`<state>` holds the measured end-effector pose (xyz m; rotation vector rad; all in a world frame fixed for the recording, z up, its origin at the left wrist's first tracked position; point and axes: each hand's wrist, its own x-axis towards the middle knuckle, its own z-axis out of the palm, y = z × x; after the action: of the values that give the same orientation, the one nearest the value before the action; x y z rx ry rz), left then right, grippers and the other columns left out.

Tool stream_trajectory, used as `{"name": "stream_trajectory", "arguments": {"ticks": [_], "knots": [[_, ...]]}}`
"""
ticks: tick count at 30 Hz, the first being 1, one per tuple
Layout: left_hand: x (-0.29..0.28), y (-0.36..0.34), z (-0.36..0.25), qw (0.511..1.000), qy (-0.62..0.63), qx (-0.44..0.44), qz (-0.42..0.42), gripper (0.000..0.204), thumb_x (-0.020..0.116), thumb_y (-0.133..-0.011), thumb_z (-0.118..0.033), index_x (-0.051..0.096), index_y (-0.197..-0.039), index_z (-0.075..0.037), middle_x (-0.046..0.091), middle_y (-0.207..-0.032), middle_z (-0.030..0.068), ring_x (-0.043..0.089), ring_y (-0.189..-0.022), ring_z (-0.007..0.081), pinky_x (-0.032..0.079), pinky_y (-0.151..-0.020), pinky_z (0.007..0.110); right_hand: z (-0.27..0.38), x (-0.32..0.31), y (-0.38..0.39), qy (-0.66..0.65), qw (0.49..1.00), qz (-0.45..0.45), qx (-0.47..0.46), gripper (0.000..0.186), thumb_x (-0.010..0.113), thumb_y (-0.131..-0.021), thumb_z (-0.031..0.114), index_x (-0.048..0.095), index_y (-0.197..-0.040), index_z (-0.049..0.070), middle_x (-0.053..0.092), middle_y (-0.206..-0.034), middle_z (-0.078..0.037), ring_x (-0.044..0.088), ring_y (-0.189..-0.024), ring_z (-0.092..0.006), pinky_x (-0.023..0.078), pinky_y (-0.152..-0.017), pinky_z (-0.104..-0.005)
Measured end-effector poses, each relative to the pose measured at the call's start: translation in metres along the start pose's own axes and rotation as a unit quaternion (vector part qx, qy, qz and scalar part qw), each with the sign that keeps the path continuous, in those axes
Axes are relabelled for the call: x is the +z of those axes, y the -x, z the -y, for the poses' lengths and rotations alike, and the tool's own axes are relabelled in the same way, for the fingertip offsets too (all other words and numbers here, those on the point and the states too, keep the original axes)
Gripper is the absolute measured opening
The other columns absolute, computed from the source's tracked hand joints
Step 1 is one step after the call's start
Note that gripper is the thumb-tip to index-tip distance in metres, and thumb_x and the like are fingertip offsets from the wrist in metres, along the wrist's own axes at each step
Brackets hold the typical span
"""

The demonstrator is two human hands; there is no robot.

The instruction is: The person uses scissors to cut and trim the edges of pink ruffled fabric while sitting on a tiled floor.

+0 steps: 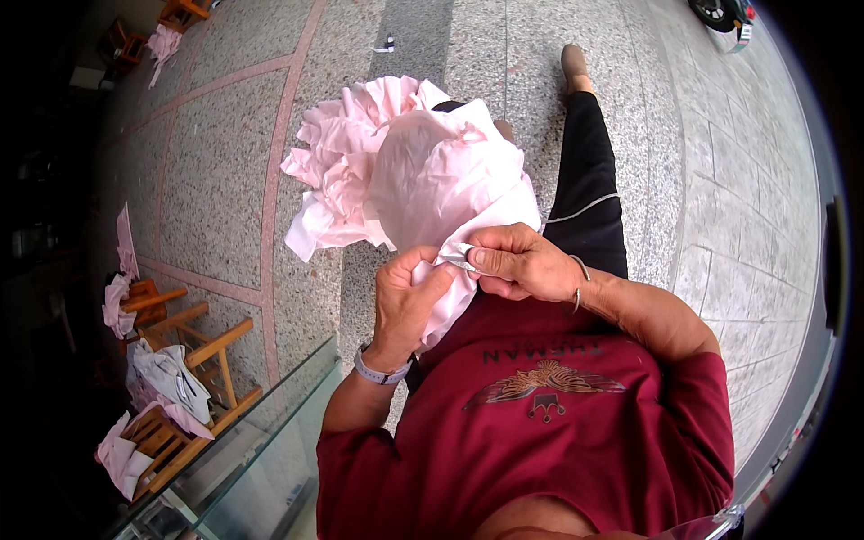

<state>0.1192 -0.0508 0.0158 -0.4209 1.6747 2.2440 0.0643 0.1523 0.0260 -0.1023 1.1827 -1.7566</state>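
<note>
A large bundle of thin pale pink cloth [450, 166] lies gathered over my lap and spills to the left in loose folds. My left hand [405, 292] is closed, its thumb and fingers pinching an edge of this cloth, and part of the fabric hangs below it. Close against it, my right hand [517, 261] is closed too, its thumb pressed on a small grey pointed piece [459, 258] at the cloth's edge. Whether that piece is a tool or part of the cloth, I cannot tell. The fingertips of both hands almost touch.
At lower left stand wooden chairs [220, 346] with pink and white cloth [171, 378] piled on them, beside a glass-sided case [270, 459]. A small dark and white object [387, 43] lies on the speckled floor [216, 135]. Part of a motor scooter [720, 16] shows at upper right.
</note>
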Motion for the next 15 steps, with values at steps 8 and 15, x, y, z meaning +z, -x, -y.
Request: {"name": "stream_trajectory", "arguments": {"ticks": [8, 15], "knots": [[0.0, -0.004, 0.021, 0.992, -0.124, 0.024, 0.029, 0.013, 0.071, -0.086, -0.006, 0.07, -0.097, 0.001, 0.069, -0.084, 0.0006, 0.06, -0.076, 0.0035, 0.05, -0.067, 0.021, 0.008, -0.008, -0.001, -0.026, 0.99, 0.139, -0.008, 0.027, 0.056, -0.103, 0.025, 0.062, -0.088, 0.004, 0.045, -0.059, 0.001, 0.036, -0.05, -0.0056, 0.025, -0.043, -0.023], [-0.006, -0.005, -0.001, 0.997, 0.046, -0.054, 0.009, 0.024, 0.069, -0.093, -0.013, 0.069, -0.111, 0.002, 0.071, -0.093, 0.0036, 0.064, -0.077, 0.0062, 0.053, -0.069, 0.022, 0.017, -0.029, 0.012, 0.115, 0.986, -0.102, -0.066, 0.023, 0.057, -0.102, 0.022, 0.062, -0.087, 0.005, 0.047, -0.064, 0.006, 0.039, -0.057, -0.0038, 0.031, -0.05, -0.0234]]}}
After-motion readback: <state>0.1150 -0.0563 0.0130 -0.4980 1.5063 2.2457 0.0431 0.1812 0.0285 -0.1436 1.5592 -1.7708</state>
